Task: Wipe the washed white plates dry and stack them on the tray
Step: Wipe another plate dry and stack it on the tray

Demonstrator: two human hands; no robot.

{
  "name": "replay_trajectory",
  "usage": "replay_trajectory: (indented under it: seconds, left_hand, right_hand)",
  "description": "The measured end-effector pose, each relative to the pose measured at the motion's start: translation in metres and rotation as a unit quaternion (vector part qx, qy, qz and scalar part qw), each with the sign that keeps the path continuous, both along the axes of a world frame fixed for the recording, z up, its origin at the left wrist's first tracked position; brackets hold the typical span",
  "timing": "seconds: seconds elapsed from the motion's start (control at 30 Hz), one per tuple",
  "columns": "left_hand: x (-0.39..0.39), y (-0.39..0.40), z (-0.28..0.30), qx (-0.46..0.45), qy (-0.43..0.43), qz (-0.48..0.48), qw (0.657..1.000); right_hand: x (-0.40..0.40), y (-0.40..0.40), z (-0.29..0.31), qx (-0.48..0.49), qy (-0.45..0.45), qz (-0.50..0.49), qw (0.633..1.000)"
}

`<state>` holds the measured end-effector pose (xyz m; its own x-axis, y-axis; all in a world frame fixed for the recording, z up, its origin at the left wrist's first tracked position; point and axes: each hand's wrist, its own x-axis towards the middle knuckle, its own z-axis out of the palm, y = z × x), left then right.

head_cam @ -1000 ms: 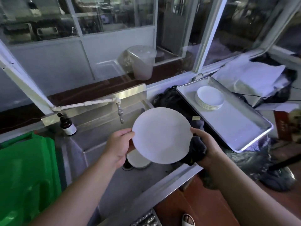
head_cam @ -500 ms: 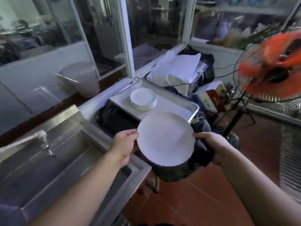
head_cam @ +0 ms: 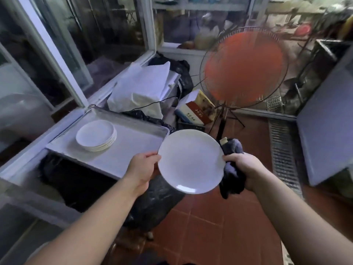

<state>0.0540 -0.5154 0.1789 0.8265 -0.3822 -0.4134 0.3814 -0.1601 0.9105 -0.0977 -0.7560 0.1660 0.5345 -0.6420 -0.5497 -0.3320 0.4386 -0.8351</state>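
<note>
From the head view, a white plate (head_cam: 191,161) is held in mid-air at the centre of the frame, between both hands. The left hand (head_cam: 142,170) pinches its left rim; the right hand (head_cam: 243,168) grasps a dark cloth (head_cam: 232,167) pressed against the plate's right edge. To the left of centre, a stack of plates (head_cam: 96,135) sits on the tray (head_cam: 133,146), so several appear dried and stacked already. This plate is not yet on the stack; whether more wait to be wiped cannot be seen here.
</note>
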Motion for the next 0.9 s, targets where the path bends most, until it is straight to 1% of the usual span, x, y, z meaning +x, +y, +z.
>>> replay_trajectory:
  seconds: [0.1,0.23,0.4,0.57,0.77,0.9]
  left_hand:
    - [0.018,-0.027,-0.008,0.005,0.005,-0.005,1.000]
    - [0.058,-0.053,-0.025,0.012,0.012,-0.012,1.000]
    - [0.129,-0.080,-0.046,0.008,0.038,-0.017,0.999]
    - [0.208,-0.098,-0.051,0.005,0.057,-0.023,0.998]
    - [0.278,-0.099,-0.047,-0.023,0.082,0.037,0.996]
    - [0.308,-0.080,-0.050,-0.024,0.082,0.063,0.994]
  right_hand:
    - [0.011,-0.024,-0.008,-0.004,0.006,-0.001,1.000]
    - [0.045,-0.052,-0.018,-0.010,0.024,0.001,1.000]
    - [0.115,-0.083,-0.025,-0.045,0.056,0.015,0.997]
    - [0.199,-0.112,-0.022,-0.065,0.100,0.034,0.992]
    - [0.291,-0.126,-0.026,-0.079,0.120,0.082,0.986]
    - [0.352,-0.117,-0.020,-0.109,0.142,0.154,0.972]
